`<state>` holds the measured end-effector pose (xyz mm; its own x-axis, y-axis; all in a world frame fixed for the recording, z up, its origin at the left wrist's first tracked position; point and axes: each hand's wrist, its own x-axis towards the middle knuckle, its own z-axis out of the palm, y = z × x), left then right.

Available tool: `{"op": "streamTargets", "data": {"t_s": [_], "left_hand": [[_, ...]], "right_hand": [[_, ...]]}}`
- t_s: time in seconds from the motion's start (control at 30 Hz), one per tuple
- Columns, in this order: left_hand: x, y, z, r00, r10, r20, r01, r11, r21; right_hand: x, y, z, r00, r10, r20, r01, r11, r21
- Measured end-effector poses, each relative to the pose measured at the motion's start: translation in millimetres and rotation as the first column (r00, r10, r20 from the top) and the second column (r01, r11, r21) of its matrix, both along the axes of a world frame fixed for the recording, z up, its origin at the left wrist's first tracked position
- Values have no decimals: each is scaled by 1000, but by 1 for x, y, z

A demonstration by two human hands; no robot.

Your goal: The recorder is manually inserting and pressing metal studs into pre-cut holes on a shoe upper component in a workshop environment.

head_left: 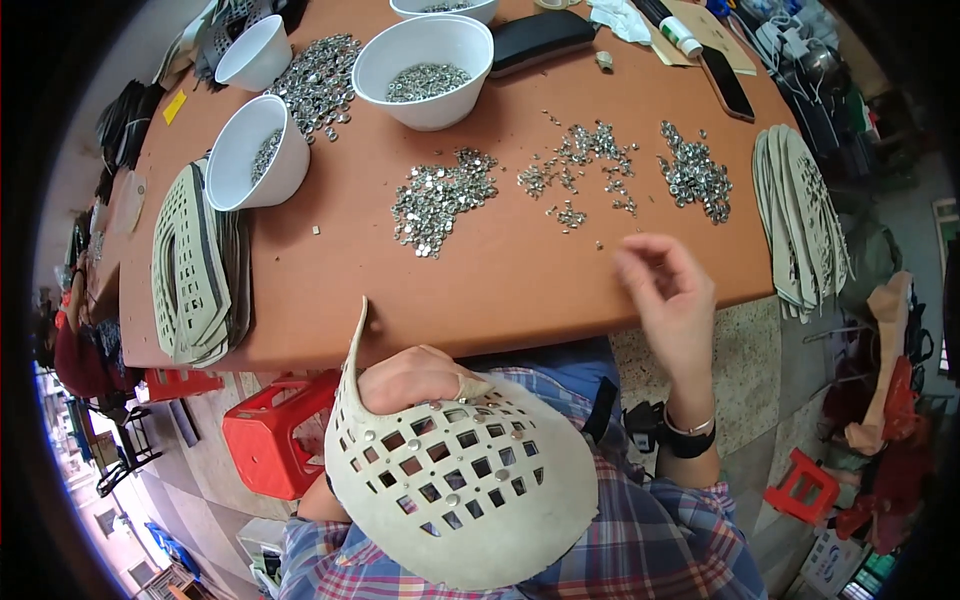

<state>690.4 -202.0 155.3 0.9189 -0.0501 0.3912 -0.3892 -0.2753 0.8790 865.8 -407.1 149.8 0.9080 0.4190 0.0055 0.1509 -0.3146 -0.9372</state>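
My left hand grips the upper edge of a pale, curved leather piece resting over my lap. Rows of square holes cross the leather, with round silver studs set between several of them; a narrow strap end sticks up at its left. Above the table's near edge, my right hand has its fingers curled toward the thumb in a pinch. Its fingertips are blurred, and anything between them is too small to make out. Beyond it lie a scattered pile of small metal rivets and a pile of ring-like metal pieces.
Flat silver studs are heaped on the brown table. White bowls of metal pieces stand behind. Leather stacks lie at the left and right edges. A phone and black case lie farther back; a red stool stands left.
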Motion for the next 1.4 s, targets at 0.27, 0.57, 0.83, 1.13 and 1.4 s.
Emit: {"op": "streamTargets", "data": {"t_s": [0.27,0.57,0.83,1.13,1.4], "left_hand": [[19,-31,-22,976,66,-209,-127,947,-294],[39,-31,-19,774,-36,-633,-468,641,-609],[43,-45,-9,822,-11,-569,-451,597,-663],[37,-43,-21,864,25,-503,-412,610,-677],[38,-44,-27,887,66,-457,-374,683,-627]], "right_hand": [[27,-3,-14,940,14,341,63,975,-214],[-3,-6,24,986,35,-164,26,934,357],[-32,18,11,949,308,-67,-262,888,379],[-32,20,6,967,244,-69,-216,935,280],[-31,18,-2,971,237,30,-237,944,230]]}}
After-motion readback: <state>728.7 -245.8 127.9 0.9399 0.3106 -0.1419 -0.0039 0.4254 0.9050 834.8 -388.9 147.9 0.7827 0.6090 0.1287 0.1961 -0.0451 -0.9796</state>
